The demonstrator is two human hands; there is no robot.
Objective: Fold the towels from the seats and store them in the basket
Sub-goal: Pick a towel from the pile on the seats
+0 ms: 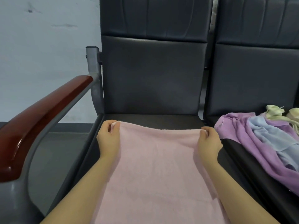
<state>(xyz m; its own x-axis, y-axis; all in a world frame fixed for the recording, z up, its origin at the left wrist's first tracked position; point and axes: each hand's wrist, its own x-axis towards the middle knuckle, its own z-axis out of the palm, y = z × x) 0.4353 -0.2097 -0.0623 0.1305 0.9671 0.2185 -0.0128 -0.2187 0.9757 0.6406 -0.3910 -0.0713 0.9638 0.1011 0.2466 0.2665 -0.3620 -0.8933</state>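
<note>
A wooden armrest (43, 113) runs along my left. My left hand (108, 138) pinches the far left corner of the pink towel (158, 172), which lies spread over the dark seat (153, 118) in front of me. My right hand (209, 140) pinches its far right corner. On the next seat, purple (239, 136), blue (273, 136) and cream (279, 113) towels lie heaped.

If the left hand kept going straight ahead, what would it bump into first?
Probably the dark seat backrest. The left hand, pinching the pink towel by a corner, points toward it over the seat, though depth is hard to judge.
</note>
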